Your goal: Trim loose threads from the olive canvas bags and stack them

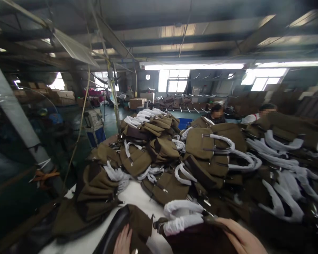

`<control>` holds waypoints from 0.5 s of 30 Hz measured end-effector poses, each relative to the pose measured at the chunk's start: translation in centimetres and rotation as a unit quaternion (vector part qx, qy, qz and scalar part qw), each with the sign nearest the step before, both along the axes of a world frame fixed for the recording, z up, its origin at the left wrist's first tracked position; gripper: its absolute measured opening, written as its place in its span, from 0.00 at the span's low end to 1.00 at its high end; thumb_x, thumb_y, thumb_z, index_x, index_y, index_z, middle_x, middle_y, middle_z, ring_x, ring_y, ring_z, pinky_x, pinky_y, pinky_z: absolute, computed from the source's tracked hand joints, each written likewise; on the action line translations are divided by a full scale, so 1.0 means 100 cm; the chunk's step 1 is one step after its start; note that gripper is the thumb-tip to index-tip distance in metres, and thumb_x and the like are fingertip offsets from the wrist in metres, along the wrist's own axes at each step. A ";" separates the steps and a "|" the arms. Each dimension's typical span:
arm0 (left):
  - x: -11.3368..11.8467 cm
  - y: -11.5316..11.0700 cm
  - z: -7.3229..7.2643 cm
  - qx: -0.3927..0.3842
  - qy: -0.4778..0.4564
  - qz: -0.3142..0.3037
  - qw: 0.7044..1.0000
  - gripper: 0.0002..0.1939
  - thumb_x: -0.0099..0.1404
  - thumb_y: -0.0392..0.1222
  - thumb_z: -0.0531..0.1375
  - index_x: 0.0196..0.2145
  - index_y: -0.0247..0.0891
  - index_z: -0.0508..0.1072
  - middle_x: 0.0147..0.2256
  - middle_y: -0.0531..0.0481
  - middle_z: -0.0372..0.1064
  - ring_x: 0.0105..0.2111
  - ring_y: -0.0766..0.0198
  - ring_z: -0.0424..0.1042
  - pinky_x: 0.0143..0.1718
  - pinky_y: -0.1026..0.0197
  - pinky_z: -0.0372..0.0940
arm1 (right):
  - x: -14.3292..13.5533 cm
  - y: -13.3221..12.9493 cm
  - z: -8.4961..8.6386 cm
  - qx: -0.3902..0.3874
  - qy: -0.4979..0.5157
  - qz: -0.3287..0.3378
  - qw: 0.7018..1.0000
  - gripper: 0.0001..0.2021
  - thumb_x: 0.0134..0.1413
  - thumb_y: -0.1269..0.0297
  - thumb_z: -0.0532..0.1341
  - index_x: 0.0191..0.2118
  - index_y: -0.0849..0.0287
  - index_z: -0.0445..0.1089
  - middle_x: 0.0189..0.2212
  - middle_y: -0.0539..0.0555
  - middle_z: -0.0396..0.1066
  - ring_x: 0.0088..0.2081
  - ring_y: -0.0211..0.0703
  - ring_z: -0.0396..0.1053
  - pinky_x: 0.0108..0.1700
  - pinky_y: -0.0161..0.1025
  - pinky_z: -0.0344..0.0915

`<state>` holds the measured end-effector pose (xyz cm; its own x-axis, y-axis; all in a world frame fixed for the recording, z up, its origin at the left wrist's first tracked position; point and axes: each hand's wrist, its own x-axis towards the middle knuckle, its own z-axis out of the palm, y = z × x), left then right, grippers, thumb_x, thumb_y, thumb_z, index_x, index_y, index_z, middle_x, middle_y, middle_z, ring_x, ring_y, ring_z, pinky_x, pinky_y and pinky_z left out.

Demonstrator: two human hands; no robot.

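Observation:
In the head view, an olive handbag (140,222) with dark trim lies close in front of me at the lower edge. Its handles (184,224) are wrapped in white covering. My left hand (124,241) rests against the bag's side beside the black trim, fingers stretched out flat. At the dark edge on the other side, my right hand (243,234) is closed on the bag, with its fingertips hidden. Part of a whitish sheet or flap (159,243) shows between the hands.
Many similar bags are heaped across the white table (135,195), with a tall pile (161,127) at the back and more bags (288,165) to the right. A slanted pole (18,113) stands at left. Two people are behind the heap, one by a blue bin (184,123).

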<state>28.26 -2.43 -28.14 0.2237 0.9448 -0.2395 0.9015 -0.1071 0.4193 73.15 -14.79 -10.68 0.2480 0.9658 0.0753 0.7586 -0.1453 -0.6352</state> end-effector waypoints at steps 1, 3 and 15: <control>0.003 -0.008 0.001 -0.004 0.004 0.005 1.000 0.33 0.63 0.41 0.58 0.64 0.33 0.63 0.68 0.37 0.53 0.69 0.44 0.49 0.70 0.43 0.45 | -0.001 -0.009 0.000 -0.005 -0.007 0.005 1.000 0.20 0.56 0.46 0.56 0.47 0.47 0.78 0.50 0.54 0.78 0.53 0.54 0.73 0.59 0.47 0.69; 0.010 -0.012 0.016 -0.007 -0.019 0.005 1.000 0.37 0.62 0.39 0.55 0.66 0.22 0.56 0.69 0.33 0.50 0.70 0.48 0.47 0.71 0.49 0.44 | -0.004 -0.023 -0.001 -0.019 -0.010 0.014 1.000 0.21 0.55 0.46 0.56 0.47 0.48 0.78 0.51 0.55 0.77 0.54 0.57 0.72 0.61 0.52 0.67; 0.049 -0.017 0.238 -0.155 -0.305 -0.305 0.889 0.19 0.65 0.56 0.58 0.42 0.40 0.80 0.42 0.49 0.79 0.46 0.53 0.75 0.52 0.55 0.67 | -0.065 -0.022 0.062 -0.001 0.120 0.124 0.985 0.17 0.62 0.51 0.53 0.44 0.49 0.76 0.44 0.55 0.77 0.50 0.51 0.72 0.55 0.45 0.68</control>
